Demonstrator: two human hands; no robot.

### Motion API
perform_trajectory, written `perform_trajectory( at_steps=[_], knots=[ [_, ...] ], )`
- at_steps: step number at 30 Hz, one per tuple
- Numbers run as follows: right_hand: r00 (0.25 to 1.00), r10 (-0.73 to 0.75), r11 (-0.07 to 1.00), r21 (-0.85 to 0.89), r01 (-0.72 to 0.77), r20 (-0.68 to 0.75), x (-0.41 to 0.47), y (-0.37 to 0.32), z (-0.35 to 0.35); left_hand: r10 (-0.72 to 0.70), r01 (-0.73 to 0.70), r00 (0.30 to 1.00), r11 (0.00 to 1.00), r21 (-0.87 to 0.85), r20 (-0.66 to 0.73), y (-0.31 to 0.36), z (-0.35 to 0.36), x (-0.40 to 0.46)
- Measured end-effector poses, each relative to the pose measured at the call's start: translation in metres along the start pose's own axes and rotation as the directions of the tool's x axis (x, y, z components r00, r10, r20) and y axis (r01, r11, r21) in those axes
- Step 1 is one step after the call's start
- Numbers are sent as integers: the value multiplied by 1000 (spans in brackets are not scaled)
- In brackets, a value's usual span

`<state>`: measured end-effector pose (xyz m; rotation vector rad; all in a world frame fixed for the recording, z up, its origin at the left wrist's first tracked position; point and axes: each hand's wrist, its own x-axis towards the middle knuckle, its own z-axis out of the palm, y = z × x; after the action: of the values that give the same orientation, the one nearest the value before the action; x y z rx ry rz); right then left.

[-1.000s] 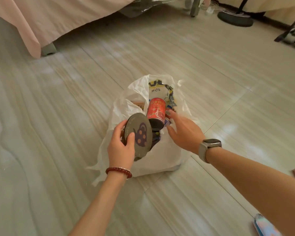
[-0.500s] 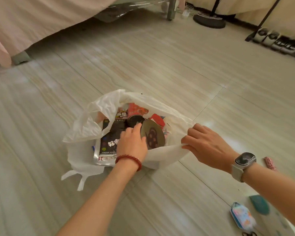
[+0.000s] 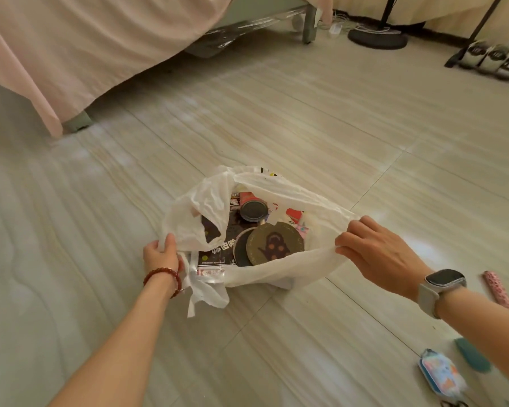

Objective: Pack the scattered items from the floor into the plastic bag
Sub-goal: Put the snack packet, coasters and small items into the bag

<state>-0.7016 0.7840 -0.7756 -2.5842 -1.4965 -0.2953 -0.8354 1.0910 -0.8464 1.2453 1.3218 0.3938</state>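
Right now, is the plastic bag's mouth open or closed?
Open. The left hand and right hand grip opposite sides of the plastic bag, spreading its rim so the round disc inside shows.

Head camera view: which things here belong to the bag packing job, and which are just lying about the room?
Job:
plastic bag, held by left hand and right hand
round disc and can inside
wipes pack, teal item, pink item on floor

Not the job:
bed
fan base
shoes
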Motion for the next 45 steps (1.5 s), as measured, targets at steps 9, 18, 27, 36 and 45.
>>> perform_trajectory(
  at_steps=[9,18,27,36,45],
  knots=[
    [856,510,797,421,-433,-87,-5,-27,2,592,-538,803,666,517,74,19,-9,-76],
    [691,691,644,616,-454,-213,4,-4,-50,783,-769,609,544,335,128,18,0,-168],
    [819,553,775,267,-572,151,-76,41,-28,712,-749,613,385,539,343,-51,-3,-183],
    [980,199,977,78,-199,9,-102,29,-45,798,-879,282,-8,477,533,-17,32,-222],
    [846,433,862,132,-489,312,-171,79,-36,356,-946,-53,-316,67,933,-47,133,-292]
  ],
)
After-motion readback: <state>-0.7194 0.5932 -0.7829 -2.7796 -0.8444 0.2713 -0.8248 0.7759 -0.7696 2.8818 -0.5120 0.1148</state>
